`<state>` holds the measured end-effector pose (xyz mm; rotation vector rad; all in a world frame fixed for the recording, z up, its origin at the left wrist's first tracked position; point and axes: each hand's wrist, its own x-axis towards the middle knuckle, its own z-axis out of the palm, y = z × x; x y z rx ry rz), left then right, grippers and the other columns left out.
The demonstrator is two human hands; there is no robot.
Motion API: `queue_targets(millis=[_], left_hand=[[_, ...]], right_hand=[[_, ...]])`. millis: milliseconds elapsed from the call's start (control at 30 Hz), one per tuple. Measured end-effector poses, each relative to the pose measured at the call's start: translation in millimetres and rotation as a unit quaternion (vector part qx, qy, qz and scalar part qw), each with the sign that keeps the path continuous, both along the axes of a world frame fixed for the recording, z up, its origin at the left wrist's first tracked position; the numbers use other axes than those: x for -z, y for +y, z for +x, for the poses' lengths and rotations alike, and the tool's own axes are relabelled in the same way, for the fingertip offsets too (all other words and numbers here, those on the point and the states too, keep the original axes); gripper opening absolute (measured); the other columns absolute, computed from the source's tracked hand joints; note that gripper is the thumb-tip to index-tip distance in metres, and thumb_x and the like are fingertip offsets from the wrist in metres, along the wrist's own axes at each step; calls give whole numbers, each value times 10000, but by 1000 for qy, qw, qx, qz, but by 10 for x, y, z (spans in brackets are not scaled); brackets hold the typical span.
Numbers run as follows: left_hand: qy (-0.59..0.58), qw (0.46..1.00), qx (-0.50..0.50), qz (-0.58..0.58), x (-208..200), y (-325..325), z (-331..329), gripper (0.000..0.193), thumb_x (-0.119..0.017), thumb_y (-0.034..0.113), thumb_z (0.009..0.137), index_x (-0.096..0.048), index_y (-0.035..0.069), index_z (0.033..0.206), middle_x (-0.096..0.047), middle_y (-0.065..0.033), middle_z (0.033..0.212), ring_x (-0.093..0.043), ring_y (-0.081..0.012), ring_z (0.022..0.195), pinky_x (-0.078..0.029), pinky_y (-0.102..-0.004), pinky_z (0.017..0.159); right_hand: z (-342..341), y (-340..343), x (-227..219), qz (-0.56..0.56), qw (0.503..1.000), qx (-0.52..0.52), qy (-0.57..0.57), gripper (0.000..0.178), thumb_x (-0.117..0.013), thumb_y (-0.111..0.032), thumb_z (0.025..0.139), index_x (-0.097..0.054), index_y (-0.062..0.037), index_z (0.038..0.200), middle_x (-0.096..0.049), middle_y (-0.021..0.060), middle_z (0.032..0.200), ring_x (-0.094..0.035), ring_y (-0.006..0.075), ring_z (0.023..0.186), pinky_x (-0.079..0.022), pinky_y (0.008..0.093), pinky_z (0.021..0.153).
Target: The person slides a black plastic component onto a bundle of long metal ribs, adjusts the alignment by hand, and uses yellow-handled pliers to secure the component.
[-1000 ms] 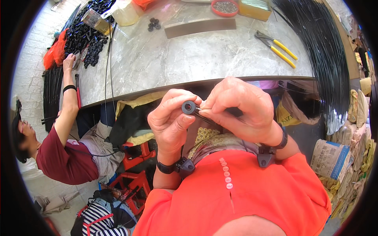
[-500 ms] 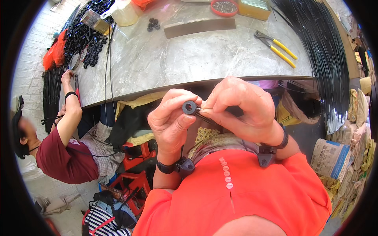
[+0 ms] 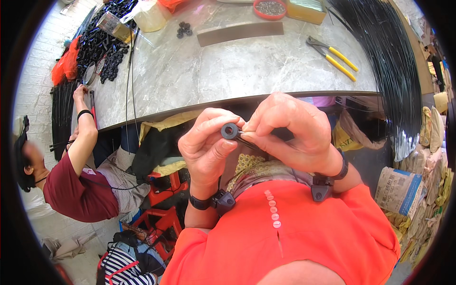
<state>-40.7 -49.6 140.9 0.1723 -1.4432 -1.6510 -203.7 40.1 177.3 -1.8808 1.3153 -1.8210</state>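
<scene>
Between the thumb and fingers of my left hand [image 3: 209, 137] is a black round fitting [image 3: 230, 131] with a hole through its middle, its ring face turned up. My right hand [image 3: 289, 128] meets it from the right, thumb and forefinger pinched on a small shiny metal piece [image 3: 242, 134] at the fitting's side. What kind of metal piece it is cannot be made out. Dark thin rods or cables show beneath my fingers. Both hands are held in front of the table's near edge, above my lap.
On the grey table [image 3: 237, 71] lie yellow-handled pliers [image 3: 332, 57], a flat metal bar [image 3: 240, 33], a red dish of small metal parts [image 3: 270, 8] and several black fittings [image 3: 184, 30]. Long black cables [image 3: 389, 61] hang over the right end. A co-worker [image 3: 80, 185] sits at left, by a black parts heap [image 3: 102, 52].
Almost nothing differs. The black fitting and my fingers have shifted very slightly; both hands keep their grip.
</scene>
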Motion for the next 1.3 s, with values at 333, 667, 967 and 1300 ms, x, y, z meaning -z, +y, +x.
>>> queue_targets(millis=[333, 667, 967, 1300], left_hand=[[-66, 995, -29, -74, -41, -24, 18, 294, -750, 106, 858, -703, -72, 1088, -676, -144, 997, -629, -183, 902, -497, -275, 776], [-25, 997, -38, -62, 14, -22, -12, 287, -722, 87, 893, -665, -76, 1122, -654, -168, 1048, -636, -209, 910, -520, -309, 802], [8, 999, 30, 38, 69, -68, 44, 299, -706, 55, 901, -636, -99, 1148, -628, -189, 1077, -657, -240, 953, -574, -361, 827], [20, 998, 26, 46, 100, -106, 52, 315, -687, 64, 920, -624, -101, 1180, -628, -176, 1065, -648, -232, 967, -574, -367, 840]], right_hand=[[-127, 9, -224, 121, 992, -43, 12, 179, -743, -1, 786, -594, -37, 880, -563, 75, 759, -582, 231, 663, -473, 321, 580], [-165, -91, -112, 172, 980, -85, -54, 171, -798, 10, 765, -654, -17, 854, -668, 44, 836, -630, 104, 699, -480, 240, 613], [-371, 1, -30, 188, 982, 4, 14, 119, -743, -39, 842, -666, -10, 929, -653, 57, 823, -636, 127, 731, -490, 252, 635], [-905, 164, -72, 227, 953, 169, 107, 104, -737, -67, 836, -696, -18, 918, -673, 108, 865, -651, 222, 788, -510, 327, 685]])
